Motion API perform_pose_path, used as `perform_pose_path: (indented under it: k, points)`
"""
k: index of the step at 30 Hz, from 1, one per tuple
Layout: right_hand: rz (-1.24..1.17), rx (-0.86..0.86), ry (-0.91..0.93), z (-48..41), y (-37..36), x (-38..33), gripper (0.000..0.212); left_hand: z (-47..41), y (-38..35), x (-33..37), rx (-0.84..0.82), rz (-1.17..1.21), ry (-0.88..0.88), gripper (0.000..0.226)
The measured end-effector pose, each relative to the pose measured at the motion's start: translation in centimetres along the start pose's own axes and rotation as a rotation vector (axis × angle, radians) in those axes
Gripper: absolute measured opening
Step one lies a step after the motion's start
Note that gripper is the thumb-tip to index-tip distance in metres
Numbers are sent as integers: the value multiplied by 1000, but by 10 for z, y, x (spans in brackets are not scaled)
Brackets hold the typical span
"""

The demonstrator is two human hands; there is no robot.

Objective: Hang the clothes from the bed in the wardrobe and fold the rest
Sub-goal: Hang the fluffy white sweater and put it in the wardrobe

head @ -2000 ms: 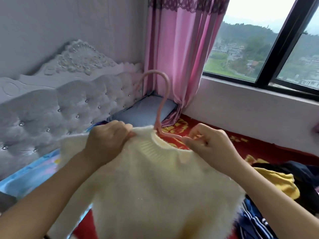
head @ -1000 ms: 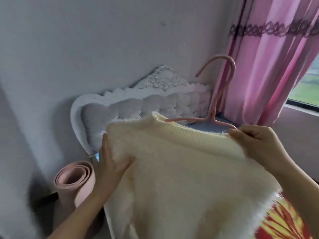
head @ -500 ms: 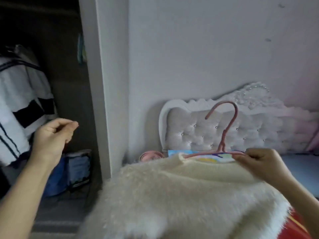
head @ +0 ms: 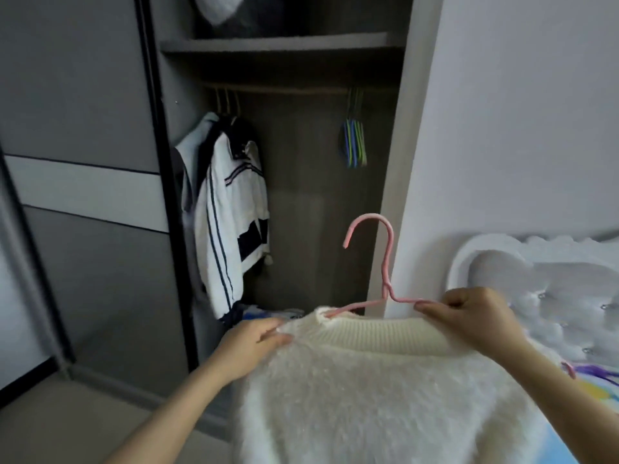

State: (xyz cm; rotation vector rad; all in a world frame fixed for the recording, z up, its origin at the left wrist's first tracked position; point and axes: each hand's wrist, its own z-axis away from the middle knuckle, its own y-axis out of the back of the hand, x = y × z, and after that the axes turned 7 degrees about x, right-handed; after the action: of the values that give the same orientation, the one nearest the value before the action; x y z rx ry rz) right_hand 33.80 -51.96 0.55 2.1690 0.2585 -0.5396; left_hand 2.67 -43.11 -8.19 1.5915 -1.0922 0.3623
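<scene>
A fluffy cream sweater hangs on a pink hanger whose hook points up in front of the open wardrobe. My right hand pinches the hanger's right arm together with the sweater's ribbed collar. My left hand lies on the sweater's left shoulder, fingers fairly straight. The wardrobe rail runs under a shelf, above the hook.
A white jacket with dark stripes hangs at the rail's left end. Several empty green and blue hangers hang at its right end. A sliding door stands left. The white padded headboard is at right.
I have turned from the bed and window to face the open wardrobe. My left hand, off the sweater half a second ago, is back on its left shoulder. My right hand keeps its hold.
</scene>
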Motion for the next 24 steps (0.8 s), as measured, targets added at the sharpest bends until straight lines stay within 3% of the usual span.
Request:
perform_pose_path:
  k: [1,3,6,8,13,16,18,24]
  points:
    - [-24,-14,-57,-5,-7,-9,54,-7,12,-9,61,-117,-53,34]
    - [-61,-33,-184,-19,-22,-21,53,-23,32,-25,220,-334,-59,39]
    - [-153,-52,-380,-47,-48,-37,51,-35,57,-49,412,-334,-37,45]
    - [-238,-91,-509,-64,-59,-50,46,-44,71,-60,466,-308,6,48]
    - [-740,-319,-849,-125,-105,-99,20,-89,115,-97,505,-372,47,58]
    - [-839,-425,-789,-171,-145,-135,16,-133,148,-116,555,-437,10,59]
    - [-867,-405,-702,-200,-168,-160,16,-166,167,-126,592,-484,-35,59]
    - [-592,-234,-295,-284,-240,-196,20,-262,208,-156,664,-625,-72,60]
